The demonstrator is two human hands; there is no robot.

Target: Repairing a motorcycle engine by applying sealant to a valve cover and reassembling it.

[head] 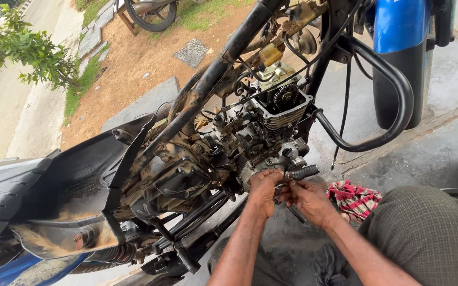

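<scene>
A person crouches beside a stripped-down motorcycle on a stained concrete floor, both bare hands working at the lower side of the exposed engine. The left hand is closed against the engine case, its fingers curled around a small part that cannot be made out; the right hand is narrowed to a pinch just beside it, thumb and fingers gripping a dark, slim tool or fastener that runs down below the palm. Directly above the knuckles juts a ribbed black foot peg, close to both hands, though whether they touch it cannot be told. Higher up, the open cylinder head shows its cam sprocket and cooling fins, with cables looping across the bare black frame tube. A curved black crash guard sweeps round to the right before the blue front mudguard. A red-and-white checked rag lies on the floor just beyond the right wrist. The step in hand appears to be the fitting or loosening of a small fastener low on the engine's side, one hand steadying while the other turns. The next move, by that reading, calls for a firm hold on the left and a careful twist on the right, in tight quarters beneath the peg.
</scene>
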